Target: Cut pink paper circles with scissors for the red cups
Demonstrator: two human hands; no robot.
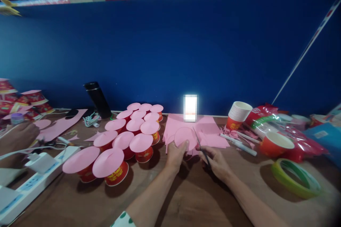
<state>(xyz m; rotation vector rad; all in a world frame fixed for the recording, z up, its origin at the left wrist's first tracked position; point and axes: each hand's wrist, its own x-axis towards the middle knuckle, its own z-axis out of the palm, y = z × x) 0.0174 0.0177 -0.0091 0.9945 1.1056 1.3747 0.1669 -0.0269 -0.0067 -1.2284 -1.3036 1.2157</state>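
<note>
My left hand [176,156] pinches a round piece of pink paper [185,137] by its lower edge, thumb on top. In my right hand [217,163] is a pair of scissors [204,151], its blades pointing up and away beside the right edge of the paper circle. Whether the blades touch the paper I cannot tell. Beneath and behind both hands lie several pink paper sheets [213,133]. To the left stand rows of upside-down red paper cups [117,173], each topped with a pink paper disc [108,163].
A power strip [62,158] and a co-worker's hand [23,136] are at the left. A black bottle [97,99] stands by the blue partition [160,53]. On the right are stacked cups [238,113], white pens [241,145], a lone cup [277,144] and a tape roll [295,177].
</note>
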